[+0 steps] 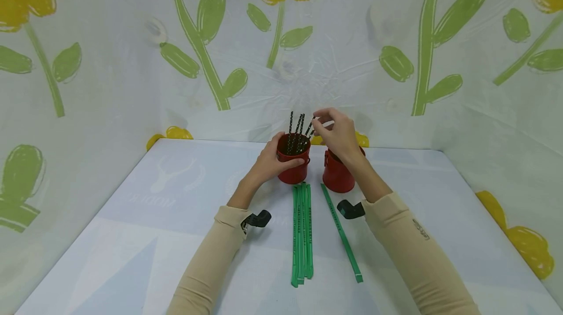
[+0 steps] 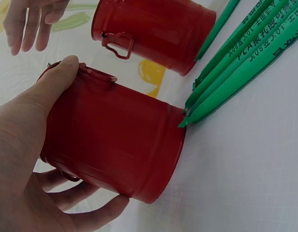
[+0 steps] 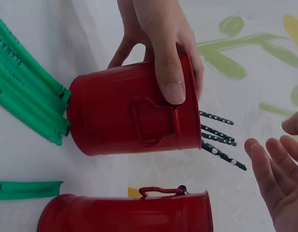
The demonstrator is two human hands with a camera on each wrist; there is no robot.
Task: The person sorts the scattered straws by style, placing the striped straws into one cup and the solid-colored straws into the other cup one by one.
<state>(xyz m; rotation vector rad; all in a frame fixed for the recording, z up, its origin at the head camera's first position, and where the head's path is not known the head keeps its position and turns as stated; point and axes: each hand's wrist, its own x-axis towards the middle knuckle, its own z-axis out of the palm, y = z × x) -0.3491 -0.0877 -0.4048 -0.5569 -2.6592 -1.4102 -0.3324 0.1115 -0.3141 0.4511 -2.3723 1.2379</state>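
Observation:
My left hand (image 1: 266, 162) grips a red metal bucket (image 1: 293, 173) around its side, thumb across the front near the rim. Several black straws with white dots (image 3: 222, 157) stick up out of this bucket, leaning to different sides. Just past their tips is my right hand (image 3: 279, 176), its fingers loosely bent and apart from the straws in the right wrist view. A second red bucket (image 1: 337, 179) stands to the right, partly hidden under the right hand and forearm in the head view. Its inside is mostly out of sight.
Several green-wrapped straws (image 1: 302, 232) lie side by side on the white table (image 1: 176, 251), their far ends at the left bucket's base. One more green-wrapped straw (image 1: 342, 234) lies slanted to the right. Behind the buckets hangs a flower-printed curtain (image 1: 330, 56).

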